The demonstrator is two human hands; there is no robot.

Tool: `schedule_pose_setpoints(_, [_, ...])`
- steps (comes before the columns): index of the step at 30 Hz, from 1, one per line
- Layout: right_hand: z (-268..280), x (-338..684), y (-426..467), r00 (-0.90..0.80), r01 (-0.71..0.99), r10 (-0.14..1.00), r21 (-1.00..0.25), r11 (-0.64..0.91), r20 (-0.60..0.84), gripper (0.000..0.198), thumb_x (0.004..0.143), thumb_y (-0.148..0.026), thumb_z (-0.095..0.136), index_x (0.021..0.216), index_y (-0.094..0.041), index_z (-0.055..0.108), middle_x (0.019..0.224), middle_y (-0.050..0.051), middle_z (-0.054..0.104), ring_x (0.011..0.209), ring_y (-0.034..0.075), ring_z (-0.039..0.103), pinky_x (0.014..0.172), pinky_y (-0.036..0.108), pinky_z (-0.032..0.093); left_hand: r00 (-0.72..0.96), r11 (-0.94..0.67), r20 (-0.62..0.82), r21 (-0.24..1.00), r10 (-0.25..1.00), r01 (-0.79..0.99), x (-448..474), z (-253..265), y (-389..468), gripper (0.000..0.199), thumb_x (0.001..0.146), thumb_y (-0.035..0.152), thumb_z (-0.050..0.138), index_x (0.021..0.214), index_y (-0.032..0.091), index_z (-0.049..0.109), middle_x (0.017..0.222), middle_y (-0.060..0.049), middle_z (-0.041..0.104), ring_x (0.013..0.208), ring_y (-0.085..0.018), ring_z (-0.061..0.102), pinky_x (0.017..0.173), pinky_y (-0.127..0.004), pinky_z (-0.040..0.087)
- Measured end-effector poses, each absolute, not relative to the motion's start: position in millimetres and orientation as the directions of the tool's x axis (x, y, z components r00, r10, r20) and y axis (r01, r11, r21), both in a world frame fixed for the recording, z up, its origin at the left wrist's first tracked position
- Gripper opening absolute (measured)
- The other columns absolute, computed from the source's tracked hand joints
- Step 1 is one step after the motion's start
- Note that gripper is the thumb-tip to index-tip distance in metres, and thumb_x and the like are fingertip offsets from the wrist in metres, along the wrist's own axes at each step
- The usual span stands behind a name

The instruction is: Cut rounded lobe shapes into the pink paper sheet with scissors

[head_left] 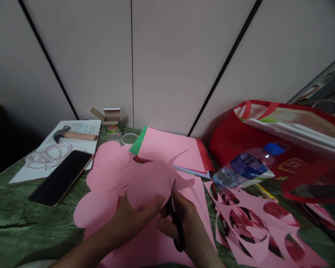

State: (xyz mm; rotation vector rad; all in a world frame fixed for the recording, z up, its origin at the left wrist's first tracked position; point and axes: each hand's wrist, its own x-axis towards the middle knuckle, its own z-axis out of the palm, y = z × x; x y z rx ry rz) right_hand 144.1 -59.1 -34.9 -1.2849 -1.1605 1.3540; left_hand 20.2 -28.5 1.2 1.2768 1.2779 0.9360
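The left hand (134, 221) pinches pink paper (152, 180); the right hand (188, 214) holds black-handled scissors (178, 227) at its edge.

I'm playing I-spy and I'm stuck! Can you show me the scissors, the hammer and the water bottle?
Scissors (178, 224): head view, on the black handle.
Hammer (78, 136): head view, on the wooden handle.
Water bottle (246, 165): head view, on the blue label.
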Motion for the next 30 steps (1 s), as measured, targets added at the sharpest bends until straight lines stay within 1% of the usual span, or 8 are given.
schedule_pose_setpoints(4, [-34.8, 143.6, -59.7, -0.063, -0.053, 0.989, -0.989, -0.140, -0.136, 0.028, 0.056, -0.022, 0.073, 0.072, -0.017, 0.052, 0.061, -0.004, 0.048, 0.057, 0.012, 0.046, 0.052, 0.022, 0.037, 0.144, 0.113, -0.137, 0.980, 0.980, 0.161, 19.2, 0.5, -28.2, 0.020, 0.063, 0.033, 0.056, 0.049, 0.020, 0.060, 0.052, -0.002, 0.065, 0.053, -0.018, 0.060, 0.053, -0.026, 0.051])
schedule_pose_setpoints(7, [-34.2, 144.6, -60.4, -0.056, -0.033, 0.989, -0.990, -0.137, -0.135, 0.026, 0.056, -0.023, 0.073, 0.071, -0.017, 0.052, 0.062, -0.004, 0.049, 0.057, 0.012, 0.046, 0.050, 0.021, 0.036, 0.150, 0.133, -0.159, 0.977, 0.976, 0.169, 18.9, -0.2, -27.8, 0.020, 0.063, 0.034, 0.056, 0.050, 0.020, 0.061, 0.052, -0.003, 0.065, 0.053, -0.018, 0.061, 0.054, -0.026, 0.051])
schedule_pose_setpoints(13, [-33.8, 145.4, -59.5, -0.028, 0.007, 0.991, -0.991, -0.130, -0.130, 0.024, 0.057, -0.020, 0.072, 0.067, -0.017, 0.051, 0.062, -0.004, 0.049, 0.057, 0.012, 0.046, 0.050, 0.021, 0.037, 0.151, 0.115, -0.135, 0.985, 0.979, 0.130, 21.1, 0.0, -28.9, 0.018, 0.063, 0.031, 0.057, 0.049, 0.020, 0.060, 0.052, -0.003, 0.066, 0.053, -0.018, 0.061, 0.051, -0.025, 0.051])
schedule_pose_setpoints(16, [-33.8, 144.4, -58.9, -0.018, 0.011, 0.990, -0.990, -0.142, -0.142, 0.025, 0.056, -0.020, 0.072, 0.064, -0.017, 0.049, 0.059, -0.004, 0.048, 0.054, 0.011, 0.045, 0.049, 0.021, 0.036, 0.153, 0.137, -0.159, 0.980, 0.975, 0.141, 21.6, 2.7, -30.0, 0.018, 0.063, 0.032, 0.056, 0.050, 0.020, 0.061, 0.053, -0.004, 0.066, 0.054, -0.019, 0.061, 0.053, -0.027, 0.051])
schedule_pose_setpoints(19, [-35.5, 143.8, -58.8, -0.011, 0.029, 0.990, -0.990, -0.141, -0.141, 0.024, 0.056, -0.021, 0.072, 0.064, -0.017, 0.049, 0.057, -0.005, 0.047, 0.053, 0.011, 0.043, 0.049, 0.021, 0.034, 0.134, 0.169, -0.187, 0.977, 0.973, 0.133, 21.5, 3.9, -30.8, 0.015, 0.062, 0.032, 0.057, 0.056, 0.020, 0.063, 0.059, -0.004, 0.069, 0.060, -0.020, 0.063, 0.058, -0.029, 0.052])
schedule_pose_setpoints(21, [-38.1, 143.8, -58.6, -0.005, 0.033, 0.990, -0.989, -0.144, -0.144, 0.024, 0.056, -0.019, 0.071, 0.064, -0.017, 0.049, 0.056, -0.005, 0.046, 0.052, 0.010, 0.041, 0.048, 0.021, 0.033, 0.112, 0.175, -0.190, 0.976, 0.975, 0.131, 21.1, 3.0, -30.7, 0.015, 0.062, 0.034, 0.058, 0.061, 0.019, 0.064, 0.061, -0.005, 0.069, 0.062, -0.021, 0.063, 0.059, -0.030, 0.052])
schedule_pose_setpoints(25, [-43.5, 143.9, -58.3, -0.015, -0.019, 0.991, -0.991, -0.134, -0.134, 0.022, 0.057, -0.016, 0.068, 0.062, -0.017, 0.046, 0.056, -0.005, 0.046, 0.051, 0.009, 0.039, 0.046, 0.020, 0.030, 0.127, 0.128, -0.149, 0.978, 0.981, 0.166, 19.4, 0.6, -28.7, 0.016, 0.062, 0.034, 0.057, 0.062, 0.019, 0.064, 0.062, -0.004, 0.068, 0.061, -0.021, 0.063, 0.056, -0.029, 0.051])
schedule_pose_setpoints(30, [-45.8, 143.1, -58.6, -0.012, -0.067, 0.991, -0.989, -0.133, -0.132, 0.021, 0.057, -0.017, 0.066, 0.062, -0.017, 0.046, 0.055, -0.006, 0.044, 0.050, 0.008, 0.036, 0.046, 0.020, 0.027, 0.090, 0.106, -0.128, 0.969, 0.988, 0.223, 17.6, 0.8, -26.9, 0.018, 0.060, 0.034, 0.060, 0.070, 0.019, 0.065, 0.067, -0.005, 0.069, 0.066, -0.022, 0.063, 0.062, -0.032, 0.052])
